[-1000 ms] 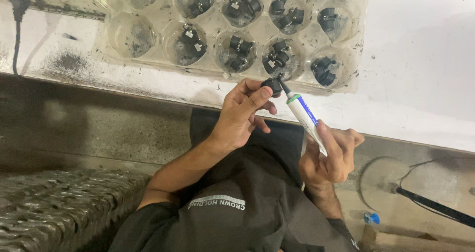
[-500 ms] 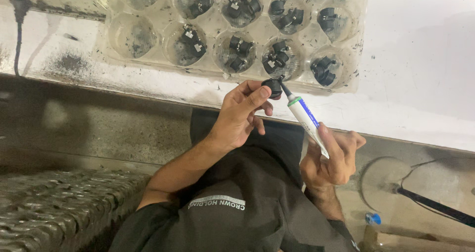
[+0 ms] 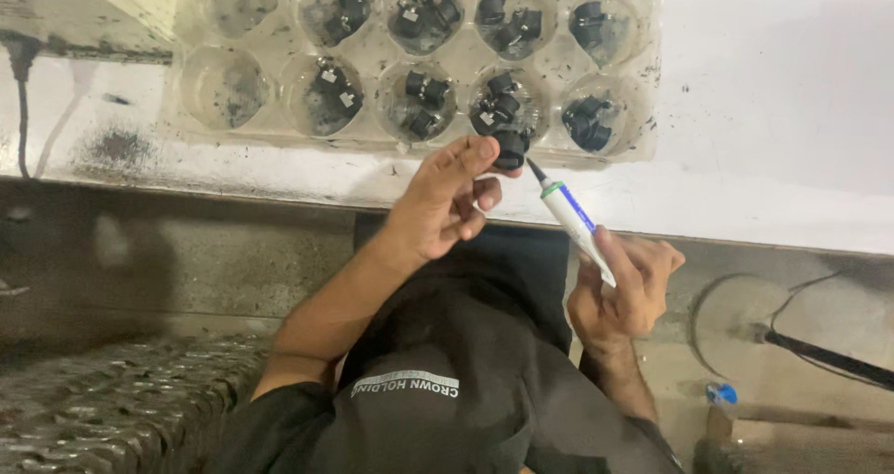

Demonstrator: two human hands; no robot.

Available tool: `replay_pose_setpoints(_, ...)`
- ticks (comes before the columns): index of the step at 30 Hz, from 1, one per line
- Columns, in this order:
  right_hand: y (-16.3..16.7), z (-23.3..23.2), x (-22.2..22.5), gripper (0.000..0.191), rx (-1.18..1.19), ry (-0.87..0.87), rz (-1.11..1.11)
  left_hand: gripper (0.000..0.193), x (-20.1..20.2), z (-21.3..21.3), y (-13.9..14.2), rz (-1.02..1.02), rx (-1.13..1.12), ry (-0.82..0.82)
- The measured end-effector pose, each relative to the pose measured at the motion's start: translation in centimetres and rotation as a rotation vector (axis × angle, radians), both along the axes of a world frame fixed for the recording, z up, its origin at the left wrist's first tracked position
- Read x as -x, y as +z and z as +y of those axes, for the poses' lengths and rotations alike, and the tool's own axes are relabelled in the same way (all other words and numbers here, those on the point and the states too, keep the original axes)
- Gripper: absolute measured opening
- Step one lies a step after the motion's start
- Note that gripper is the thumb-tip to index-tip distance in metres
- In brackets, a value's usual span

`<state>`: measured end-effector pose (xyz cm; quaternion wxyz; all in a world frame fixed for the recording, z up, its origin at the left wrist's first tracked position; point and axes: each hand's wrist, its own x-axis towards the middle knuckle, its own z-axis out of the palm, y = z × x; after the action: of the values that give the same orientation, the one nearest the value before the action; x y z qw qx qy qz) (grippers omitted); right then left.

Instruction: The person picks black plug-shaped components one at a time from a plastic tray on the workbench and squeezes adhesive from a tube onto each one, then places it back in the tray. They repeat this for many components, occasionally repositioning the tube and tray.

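My left hand pinches a small black part between thumb and fingertips, just at the near edge of a clear plastic tray. My right hand grips a white applicator tube with a blue stripe, a green band and a black pointed tip. The tip touches the underside of the black part. The tray has round cups, and several hold more of the same black parts. The two cups at its left end hold no parts.
The tray lies on a stained white worktop. A dark cable hangs at the far left. Below the edge are a black cable, a blue cap and a metal grating.
Both hands have stayed nearly still, with the applicator tip kept against the black part.
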<state>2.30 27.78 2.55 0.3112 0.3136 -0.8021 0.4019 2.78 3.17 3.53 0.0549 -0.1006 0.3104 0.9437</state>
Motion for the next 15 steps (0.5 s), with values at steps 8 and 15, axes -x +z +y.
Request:
replay_pose_setpoints(8,-1.3,2.9,1.8,0.029,0.191,-0.194,-0.057,0.038,15.3,-1.3,-1.8,0.437,1.180,0.017)
replay_pose_setpoints(15,-1.1,3.9,1.9,0.025,0.275,-0.239,-0.082,0.031,23.2,3.2,-5.4,0.794,2.020,0.356)
